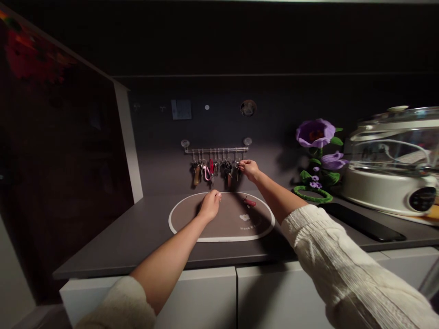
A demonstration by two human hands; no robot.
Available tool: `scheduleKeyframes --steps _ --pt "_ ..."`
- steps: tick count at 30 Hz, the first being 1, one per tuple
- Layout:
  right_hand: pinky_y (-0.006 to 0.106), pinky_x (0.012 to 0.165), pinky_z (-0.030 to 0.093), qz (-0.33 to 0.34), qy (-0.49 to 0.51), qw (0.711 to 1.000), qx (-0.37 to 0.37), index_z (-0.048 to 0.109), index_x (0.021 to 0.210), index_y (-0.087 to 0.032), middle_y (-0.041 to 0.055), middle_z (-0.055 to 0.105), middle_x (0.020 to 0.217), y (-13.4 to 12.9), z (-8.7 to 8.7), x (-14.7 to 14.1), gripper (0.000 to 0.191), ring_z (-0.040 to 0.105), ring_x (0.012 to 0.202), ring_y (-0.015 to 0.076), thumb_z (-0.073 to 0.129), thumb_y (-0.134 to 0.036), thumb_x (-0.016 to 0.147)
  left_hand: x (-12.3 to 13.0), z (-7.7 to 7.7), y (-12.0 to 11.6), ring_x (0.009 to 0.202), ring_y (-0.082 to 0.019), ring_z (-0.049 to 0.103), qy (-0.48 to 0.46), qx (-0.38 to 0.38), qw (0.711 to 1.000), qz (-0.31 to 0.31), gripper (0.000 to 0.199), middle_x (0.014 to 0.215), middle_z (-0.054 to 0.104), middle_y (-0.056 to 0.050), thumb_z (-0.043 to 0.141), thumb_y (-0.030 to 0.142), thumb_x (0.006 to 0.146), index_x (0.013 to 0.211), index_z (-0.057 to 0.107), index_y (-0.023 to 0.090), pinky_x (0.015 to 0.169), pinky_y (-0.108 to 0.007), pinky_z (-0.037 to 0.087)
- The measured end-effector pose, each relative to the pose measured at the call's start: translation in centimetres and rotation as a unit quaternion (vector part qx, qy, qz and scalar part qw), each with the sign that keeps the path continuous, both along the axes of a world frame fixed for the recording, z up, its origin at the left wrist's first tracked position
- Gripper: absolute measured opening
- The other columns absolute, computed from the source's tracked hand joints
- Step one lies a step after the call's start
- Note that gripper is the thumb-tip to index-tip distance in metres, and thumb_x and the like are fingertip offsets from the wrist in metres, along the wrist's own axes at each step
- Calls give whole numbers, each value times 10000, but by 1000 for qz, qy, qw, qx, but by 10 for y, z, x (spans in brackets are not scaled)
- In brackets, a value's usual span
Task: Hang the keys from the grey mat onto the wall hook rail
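Right hand [250, 169] pinches metal keyring [237, 164], left hand [210, 205] curls fingers together above oval mat [187, 216].

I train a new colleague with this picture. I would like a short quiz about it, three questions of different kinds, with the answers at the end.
1. Which hand is raised to the hanging keys at the clear rail?
A) the left hand
B) the right hand
C) neither hand

2. True or false: a small dark red item lies on the oval mat.

3. Fill in the colour: the large flowers beside the cream appliance have ____ petals.

Key:
1. B; the right hand has its fingers at the keys nearest the rail's right end.
2. True.
3. Purple.
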State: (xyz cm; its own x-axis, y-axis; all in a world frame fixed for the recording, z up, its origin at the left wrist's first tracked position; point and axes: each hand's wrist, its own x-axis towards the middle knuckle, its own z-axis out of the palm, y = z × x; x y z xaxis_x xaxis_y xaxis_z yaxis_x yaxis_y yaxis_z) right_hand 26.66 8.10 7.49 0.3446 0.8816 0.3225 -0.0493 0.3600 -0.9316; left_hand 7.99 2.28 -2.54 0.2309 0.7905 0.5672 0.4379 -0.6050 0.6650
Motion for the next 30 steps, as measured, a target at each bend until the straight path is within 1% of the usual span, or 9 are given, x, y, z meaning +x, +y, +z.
scheduleKeyframes --steps 4,11,15,18,20,23,25,28,30 --pt "134 452 353 -6 6 1000 -5 487 622 -135 -39 471 497 -6 -5 3 147 424 427 24 510 -34 727 0 0 -1 630 -103 514 10 6 1000 -2 199 718 573 -24 350 228 830 707 492 163 629 -237 402" --pt "144 454 329 -11 -28 999 -16 488 622 -131 -44 451 522 -31 -22 6 129 385 433 20 526 -39 705 -1 -1 -1 621 -100 505 37 20 999 1 199 706 570 -14 354 238 836 706 487 167 628 -231 386" --pt "156 484 336 -12 -73 996 -42 514 626 -127 -39 471 531 -51 -38 10 94 372 449 23 551 -62 682 -1 1 -4 638 -106 495 61 29 998 4 200 700 565 -14 359 237 837 688 475 171 631 -230 371" --pt "158 479 325 -14 -116 991 -62 533 630 -126 -44 471 515 -63 -54 14 63 357 449 27 574 -90 662 -2 2 -6 661 -116 493 85 39 996 7 202 687 555 -15 362 239 835 681 476 174 649 -236 368" --pt "161 483 330 -22 -150 986 -71 545 627 -127 -44 481 514 -69 -64 17 57 372 456 33 598 -125 648 -3 3 -7 677 -124 495 98 50 994 5 206 689 555 -18 358 241 836 685 482 175 669 -245 371" --pt "171 515 354 -58 -203 974 -80 569 627 -131 -30 523 534 -74 -78 20 60 427 489 51 620 -161 637 -3 2 -7 704 -132 503 110 56 992 6 204 711 565 -25 361 240 834 695 494 175 695 -254 377" --pt "175 534 357 -84 -254 960 -87 587 627 -136 -20 548 545 -76 -83 21 44 457 514 64 617 -163 646 -4 2 -7 714 -134 508 115 52 992 4 200 719 570 -28 364 241 832 704 503 175 708 -257 381" --pt "186 554 346 -109 -347 926 -100 609 610 -149 -5 569 547 -77 -86 21 56 481 542 82 617 -175 660 -4 2 -7 720 -137 513 118 46 992 0 194 729 576 -32 370 244 827 717 513 173 713 -262 385" --pt "197 566 341 -118 -391 906 -109 615 591 -155 10 576 540 -78 -85 20 92 496 561 99 625 -205 668 -4 2 -7 721 -137 514 120 43 992 -2 192 736 580 -33 373 249 824 721 516 172 708 -261 385"
